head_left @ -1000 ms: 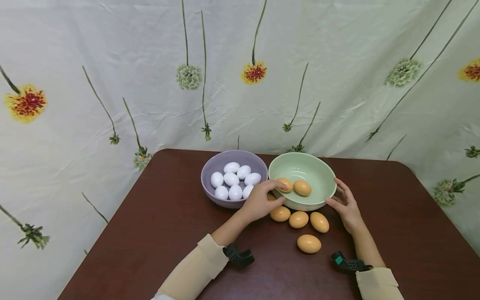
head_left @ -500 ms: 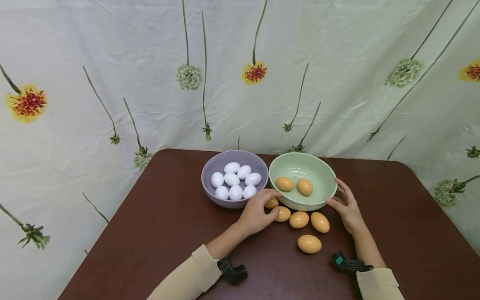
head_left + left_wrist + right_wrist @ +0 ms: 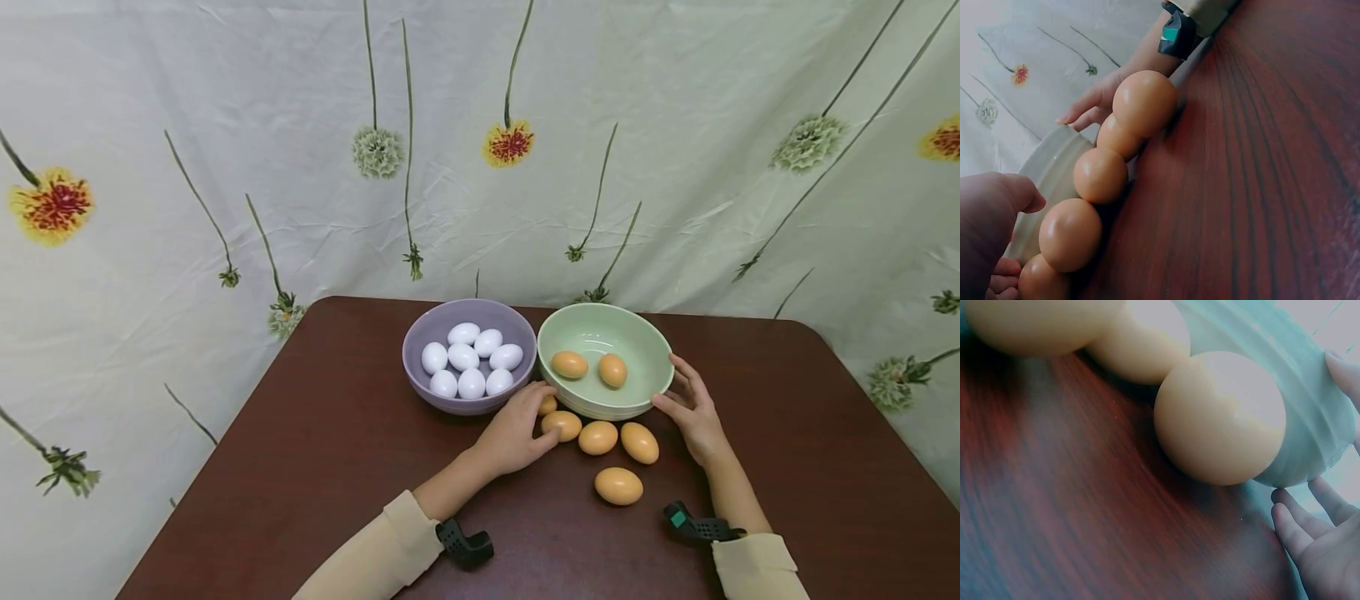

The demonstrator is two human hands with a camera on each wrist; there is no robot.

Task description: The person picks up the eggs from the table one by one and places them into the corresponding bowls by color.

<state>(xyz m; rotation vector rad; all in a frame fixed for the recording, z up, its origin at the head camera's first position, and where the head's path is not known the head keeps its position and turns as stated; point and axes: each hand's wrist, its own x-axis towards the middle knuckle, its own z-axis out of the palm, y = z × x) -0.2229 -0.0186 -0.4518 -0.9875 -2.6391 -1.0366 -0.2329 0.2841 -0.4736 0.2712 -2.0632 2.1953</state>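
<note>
My left hand (image 3: 516, 429) reaches in at the front left of a green bowl (image 3: 637, 339), its fingers around a brown egg (image 3: 548, 405) partly hidden by them. The thumb stands apart from that egg, close to another brown egg (image 3: 567, 426). In the left wrist view, my left fingers (image 3: 1005, 275) are beside the nearest egg (image 3: 1044, 281). My right hand (image 3: 697, 417) holds the green bowl at its right side, thumb and fingers spread on its wall, also seen in the right wrist view. Two brown eggs, one on the left (image 3: 569, 365) and one on the right (image 3: 612, 370), lie inside.
A purple bowl (image 3: 415, 367) with several white eggs (image 3: 463, 357) stands against the green bowl's left side. More brown eggs (image 3: 597, 437) lie on the dark red table (image 3: 337, 417) in front, one of them (image 3: 618, 486) nearer the person. A flowered cloth (image 3: 300, 125) hangs behind.
My left hand has let go of a brown egg inside the green bowl and drawn back, down to the eggs on the table. The bowl's right egg has rolled slightly. My right hand stays put.
</note>
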